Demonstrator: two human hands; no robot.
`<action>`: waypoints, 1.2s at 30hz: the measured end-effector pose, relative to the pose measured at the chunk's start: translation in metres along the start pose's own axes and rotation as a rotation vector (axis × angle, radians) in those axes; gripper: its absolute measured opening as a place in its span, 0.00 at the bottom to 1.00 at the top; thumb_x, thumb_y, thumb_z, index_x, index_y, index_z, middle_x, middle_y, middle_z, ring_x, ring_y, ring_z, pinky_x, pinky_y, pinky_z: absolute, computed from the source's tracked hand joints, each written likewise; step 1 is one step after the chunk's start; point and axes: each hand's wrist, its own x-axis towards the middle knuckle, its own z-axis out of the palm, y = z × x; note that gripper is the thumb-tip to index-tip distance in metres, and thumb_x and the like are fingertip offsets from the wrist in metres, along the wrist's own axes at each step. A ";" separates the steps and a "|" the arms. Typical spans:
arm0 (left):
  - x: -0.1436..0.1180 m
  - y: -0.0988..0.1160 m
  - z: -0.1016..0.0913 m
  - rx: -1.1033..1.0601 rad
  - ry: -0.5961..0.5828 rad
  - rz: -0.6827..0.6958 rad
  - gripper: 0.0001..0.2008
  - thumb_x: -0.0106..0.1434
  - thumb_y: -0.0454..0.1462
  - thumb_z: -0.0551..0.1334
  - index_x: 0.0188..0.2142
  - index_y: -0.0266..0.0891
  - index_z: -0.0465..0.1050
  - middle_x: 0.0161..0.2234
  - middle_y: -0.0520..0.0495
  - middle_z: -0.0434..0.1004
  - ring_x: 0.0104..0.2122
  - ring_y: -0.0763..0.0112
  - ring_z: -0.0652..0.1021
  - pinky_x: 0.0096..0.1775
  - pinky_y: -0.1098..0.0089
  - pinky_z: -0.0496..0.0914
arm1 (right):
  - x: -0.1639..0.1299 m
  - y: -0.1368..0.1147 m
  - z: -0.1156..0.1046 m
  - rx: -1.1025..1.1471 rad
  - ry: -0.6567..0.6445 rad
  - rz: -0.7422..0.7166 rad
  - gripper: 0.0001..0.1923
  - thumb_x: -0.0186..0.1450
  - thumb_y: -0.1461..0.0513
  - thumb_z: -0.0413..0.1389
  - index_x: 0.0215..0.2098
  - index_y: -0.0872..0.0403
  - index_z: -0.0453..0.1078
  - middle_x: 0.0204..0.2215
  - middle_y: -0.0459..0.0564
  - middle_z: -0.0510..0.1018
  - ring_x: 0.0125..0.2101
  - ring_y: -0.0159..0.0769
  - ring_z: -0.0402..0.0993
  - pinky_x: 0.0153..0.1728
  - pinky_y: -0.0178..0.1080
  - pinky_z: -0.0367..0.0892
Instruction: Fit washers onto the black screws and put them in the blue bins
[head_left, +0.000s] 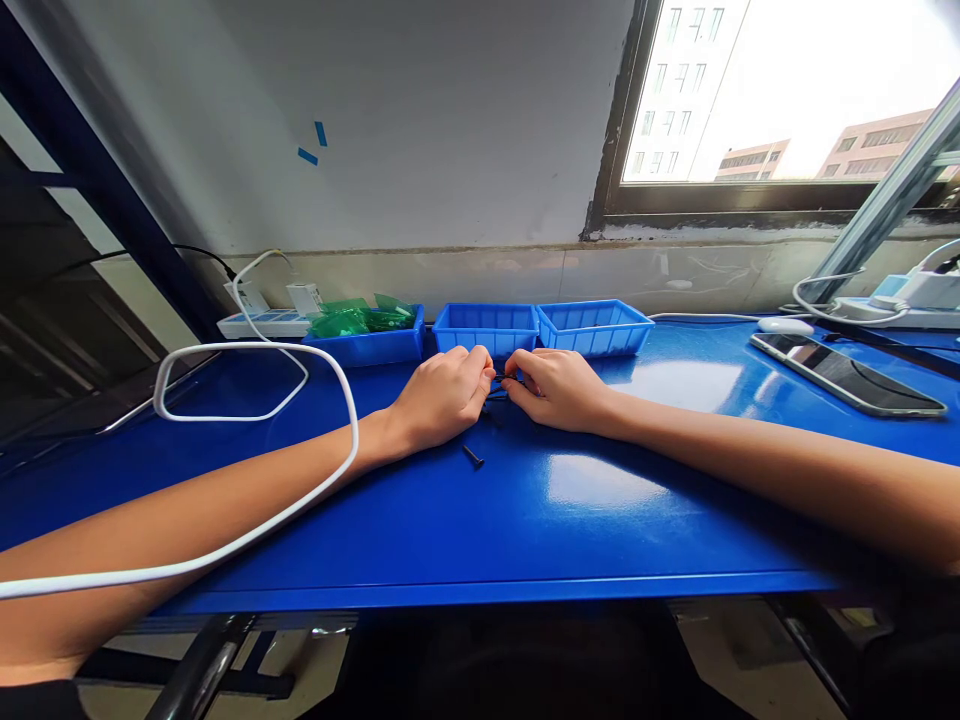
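Note:
My left hand (448, 396) and my right hand (556, 387) almost meet above the middle of the blue table (420, 520). The fingers of both are closed in a pinch. Thin dark pieces that look like black screws (499, 378) show between the fingertips, and the right fingers grip at least one of them. What sits inside the left pinch is hidden by the fingers. Just below the hands, more dark pieces (491, 412) lie partly covered. A single black screw (473, 456) rests on the tabletop nearer to me.
Two blue bins (486, 341) (598, 343) stand behind the hands; a third blue bin (365, 350) holds green plastic bags (352, 320). A white cable (352, 400) loops over my left forearm. To the right lies a phone (847, 372), near a power strip (900, 312).

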 end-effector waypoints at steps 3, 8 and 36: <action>0.000 0.000 0.000 0.009 0.007 0.007 0.11 0.65 0.36 0.45 0.36 0.37 0.64 0.27 0.48 0.66 0.28 0.66 0.71 0.34 0.68 0.66 | 0.000 0.001 0.000 0.005 0.000 -0.012 0.09 0.63 0.60 0.50 0.37 0.56 0.69 0.23 0.46 0.73 0.26 0.32 0.68 0.28 0.33 0.53; 0.000 0.000 0.000 0.006 -0.004 0.008 0.11 0.65 0.35 0.45 0.36 0.37 0.64 0.27 0.48 0.66 0.27 0.67 0.70 0.33 0.68 0.66 | 0.000 0.001 0.001 0.005 -0.003 -0.013 0.09 0.63 0.60 0.50 0.36 0.56 0.69 0.22 0.46 0.73 0.27 0.32 0.68 0.28 0.33 0.53; 0.000 0.000 -0.001 -0.008 -0.033 0.004 0.11 0.65 0.36 0.45 0.36 0.37 0.64 0.27 0.47 0.67 0.28 0.66 0.71 0.33 0.68 0.67 | -0.001 0.001 0.000 0.028 -0.018 -0.023 0.08 0.62 0.61 0.50 0.38 0.55 0.67 0.25 0.46 0.74 0.27 0.32 0.68 0.29 0.33 0.55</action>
